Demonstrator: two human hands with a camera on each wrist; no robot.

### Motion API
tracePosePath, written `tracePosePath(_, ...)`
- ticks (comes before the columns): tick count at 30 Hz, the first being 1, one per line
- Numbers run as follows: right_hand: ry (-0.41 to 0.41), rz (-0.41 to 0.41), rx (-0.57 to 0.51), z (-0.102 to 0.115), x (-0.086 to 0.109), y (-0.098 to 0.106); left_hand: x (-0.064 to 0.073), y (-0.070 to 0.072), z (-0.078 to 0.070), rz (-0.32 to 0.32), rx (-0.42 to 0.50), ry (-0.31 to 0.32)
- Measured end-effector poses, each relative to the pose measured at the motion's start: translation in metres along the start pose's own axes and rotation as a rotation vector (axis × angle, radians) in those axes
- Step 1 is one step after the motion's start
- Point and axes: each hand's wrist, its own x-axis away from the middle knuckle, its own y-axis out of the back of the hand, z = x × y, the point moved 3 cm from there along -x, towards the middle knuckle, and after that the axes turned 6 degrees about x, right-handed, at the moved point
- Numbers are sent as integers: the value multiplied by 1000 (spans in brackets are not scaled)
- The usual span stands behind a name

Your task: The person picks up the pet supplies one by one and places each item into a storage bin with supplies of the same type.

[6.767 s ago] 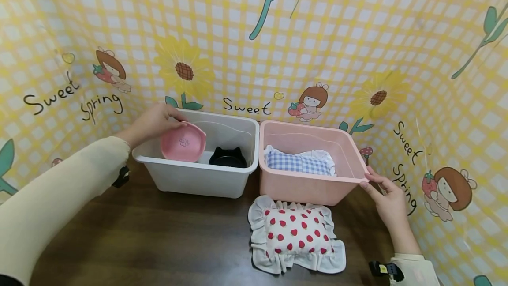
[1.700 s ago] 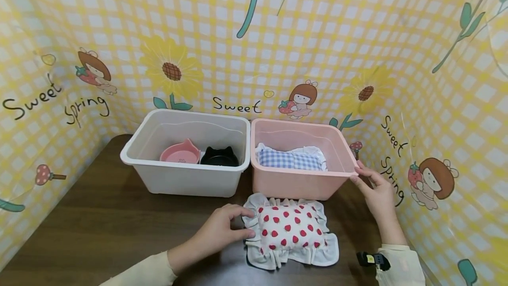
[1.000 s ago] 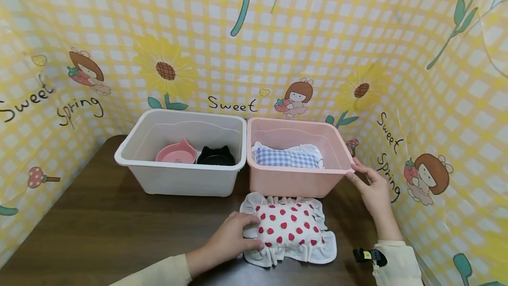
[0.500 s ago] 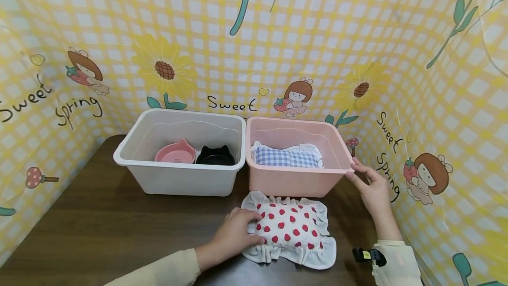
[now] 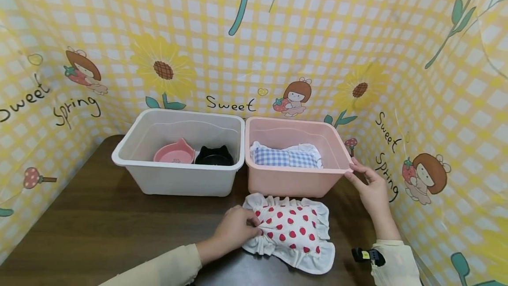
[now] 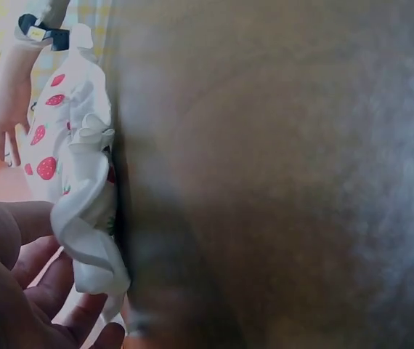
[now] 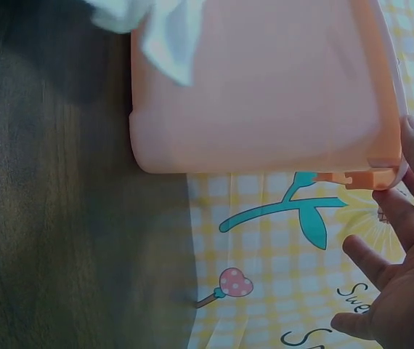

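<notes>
My left hand [image 5: 236,228] pinches the left side of a small strawberry-print pillow [image 5: 291,228] with a white ruffled edge, bunching the cloth between thumb and fingers. The pillow lies on the table in front of a pink bin [image 5: 295,183]; its near right corner points toward me. In the left wrist view, the ruffle [image 6: 83,225] sits against my thumb and fingers. My right hand [image 5: 373,191] holds the pink bin's front right rim corner between thumb and fingers, also seen in the right wrist view. Inside that bin rests a blue-checked pillow [image 5: 283,157] with a white frill.
Left of the pink bin stands a light grey bin [image 5: 182,180], nearly touching it. A pink cat-eared bowl [image 5: 174,151] and a black cat-eared bowl [image 5: 214,156] lie inside. Yellow checked cloth [image 5: 222,69] hangs behind and beside the dark wooden table [image 5: 99,215].
The pink bowl, earlier in my left hand, now lies in the grey bin. My left hand has moved to the strawberry pillow, gripped its left side and turned it slightly. My right hand stays at the rim.
</notes>
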Motion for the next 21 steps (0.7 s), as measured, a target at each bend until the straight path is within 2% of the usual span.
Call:
tracePosePath(9, 20, 2, 3, -3, 0, 1, 0, 9, 1, -31, 120, 2)
tracePosePath(21, 49, -6, 11, -3, 0, 0, 2, 30, -10, -85, 134, 30)
